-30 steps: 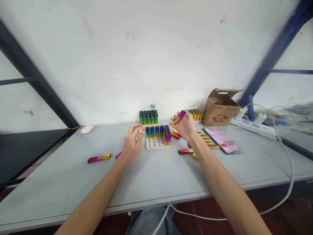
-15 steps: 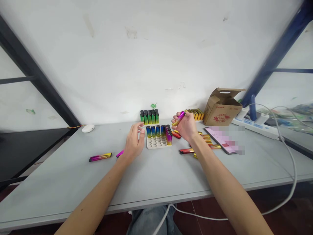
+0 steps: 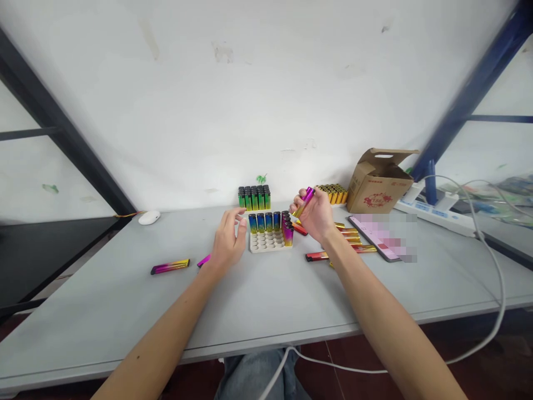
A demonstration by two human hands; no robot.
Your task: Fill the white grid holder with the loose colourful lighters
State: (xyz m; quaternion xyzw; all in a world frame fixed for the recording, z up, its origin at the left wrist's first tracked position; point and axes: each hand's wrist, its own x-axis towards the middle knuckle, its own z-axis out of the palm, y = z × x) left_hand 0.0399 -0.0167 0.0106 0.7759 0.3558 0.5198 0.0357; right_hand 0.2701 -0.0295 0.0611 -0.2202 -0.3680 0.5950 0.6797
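Note:
My right hand (image 3: 315, 214) is closed on a purple-and-gold lighter (image 3: 303, 201), held tilted just right of and above a white slotted tray (image 3: 266, 243). The tray carries a back row of blue-green lighters (image 3: 264, 221) and a right column of purple ones (image 3: 287, 230); its front holes are bare. My left hand (image 3: 229, 239) rests open beside the tray's left edge, fingers extended, holding nothing. A pink lighter (image 3: 204, 260) pokes out from behind that wrist.
A full block of green lighters (image 3: 254, 198) stands by the wall. Loose gold and red lighters (image 3: 345, 240) lie right of the tray, another (image 3: 170, 266) far left. A cardboard box (image 3: 378, 182), phone (image 3: 377, 236), power strip (image 3: 433, 214), mouse (image 3: 149, 217) and cable (image 3: 495, 278) are nearby.
My right hand has turned the lighter slightly more upright and shifted it a little toward the tray. My left hand's fingers have straightened beside the tray.

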